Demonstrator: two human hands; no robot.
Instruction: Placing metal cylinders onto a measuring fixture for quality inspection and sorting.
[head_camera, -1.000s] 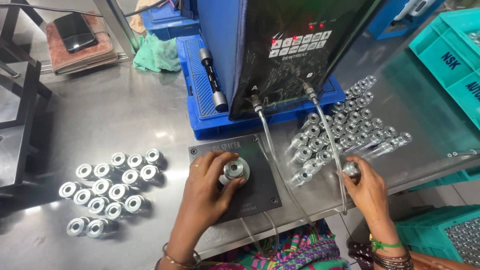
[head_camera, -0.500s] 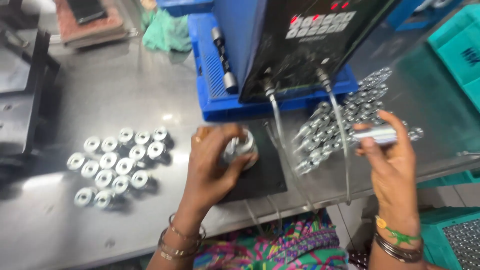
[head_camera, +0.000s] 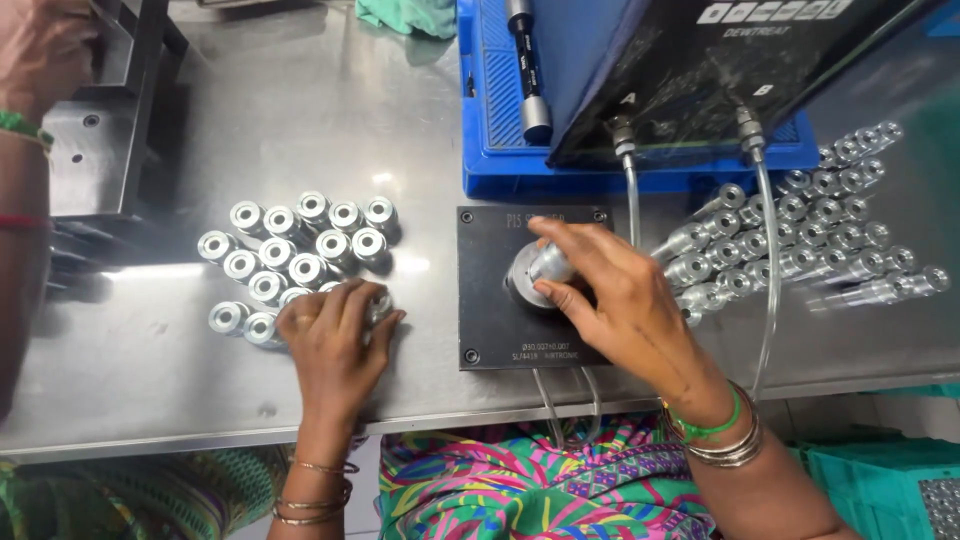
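Note:
My left hand (head_camera: 335, 335) rests on the steel table, its fingers closed over a small metal part at the near edge of a cluster of upright shiny parts (head_camera: 295, 245). My right hand (head_camera: 610, 295) holds a long metal part (head_camera: 545, 265) on the round gauge head in the middle of a black square plate (head_camera: 490, 300). Two clear tubes (head_camera: 768, 280) run from the plate up to a dark control box (head_camera: 720, 70).
Several unsorted long metal parts (head_camera: 800, 245) lie to the right of the plate. A blue tray (head_camera: 500, 110) with a black cylinder stands behind it. Another person's arm (head_camera: 25, 150) reaches in at the left, by a dark metal fixture (head_camera: 95, 150). Teal crates sit at the lower right.
My left hand moved from the gauge plate to the cluster on the left, carrying a part. My right hand brought a part from the right pile onto the gauge.

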